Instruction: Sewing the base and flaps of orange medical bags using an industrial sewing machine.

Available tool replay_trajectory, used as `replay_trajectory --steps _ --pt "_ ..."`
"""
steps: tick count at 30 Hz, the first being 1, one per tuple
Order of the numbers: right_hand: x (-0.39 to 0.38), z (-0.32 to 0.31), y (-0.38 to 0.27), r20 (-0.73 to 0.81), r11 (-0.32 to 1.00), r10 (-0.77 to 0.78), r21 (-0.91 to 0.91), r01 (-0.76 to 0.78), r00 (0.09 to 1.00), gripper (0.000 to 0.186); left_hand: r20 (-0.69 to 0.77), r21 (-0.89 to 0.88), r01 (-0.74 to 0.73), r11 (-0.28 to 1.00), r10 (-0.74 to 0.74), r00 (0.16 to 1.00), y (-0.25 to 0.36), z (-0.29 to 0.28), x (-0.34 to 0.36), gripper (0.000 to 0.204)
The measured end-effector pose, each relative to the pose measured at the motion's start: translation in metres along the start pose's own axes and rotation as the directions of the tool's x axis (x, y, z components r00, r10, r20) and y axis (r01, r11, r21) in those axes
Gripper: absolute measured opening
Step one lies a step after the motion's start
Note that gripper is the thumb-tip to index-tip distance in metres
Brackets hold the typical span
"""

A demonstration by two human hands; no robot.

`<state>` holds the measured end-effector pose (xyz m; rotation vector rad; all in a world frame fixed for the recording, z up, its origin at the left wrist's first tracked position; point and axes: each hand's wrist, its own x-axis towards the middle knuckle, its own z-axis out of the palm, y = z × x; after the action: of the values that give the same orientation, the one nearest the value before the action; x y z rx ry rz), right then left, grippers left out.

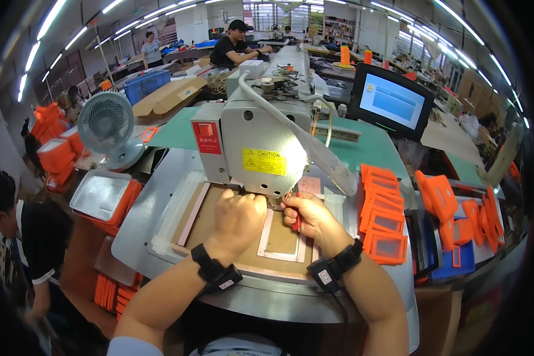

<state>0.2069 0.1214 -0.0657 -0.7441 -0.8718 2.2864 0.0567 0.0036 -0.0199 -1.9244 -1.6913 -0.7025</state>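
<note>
Both of my hands are under the head of a large grey industrial sewing machine [243, 133], close to its needle area. My left hand [240, 218] is closed with its back toward me; its fingertips and anything in them are hidden. My right hand [312, 215] is closed around a small red-handled tool [296, 221], whose working end I cannot make out. Below the hands lies a brown template board [243, 252] with pale pink strips along its edges. A smaller rectangular frame of strips [279, 256] sits on it, nearest my right hand.
Orange pieces with clear windows [382, 222] are stacked on the right, beside a lit screen [391, 101]. On the left stand a fan [105, 123] and orange-edged trays [102, 193]. One person [38, 237] bends at the left; another [234, 47] sits behind the machine.
</note>
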Motion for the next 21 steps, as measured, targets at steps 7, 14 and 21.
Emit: replay_trajectory --steps 7,14,21 --pt "0.001 0.001 0.002 0.01 1.0 -0.022 -0.002 0.022 1.0 0.004 -0.006 0.045 -0.043 0.998 0.043 0.999 -0.001 0.008 0.0 0.017" --pt "-0.002 0.002 0.003 0.013 0.996 -0.088 0.003 0.088 0.996 0.009 -0.003 0.135 -0.109 0.985 0.11 0.994 0.003 0.008 0.005 0.014" --pt "-0.007 0.01 0.003 0.041 0.981 -0.161 -0.101 0.164 0.986 0.01 0.06 0.136 -0.104 0.985 0.096 0.994 0.006 0.005 0.005 0.012"
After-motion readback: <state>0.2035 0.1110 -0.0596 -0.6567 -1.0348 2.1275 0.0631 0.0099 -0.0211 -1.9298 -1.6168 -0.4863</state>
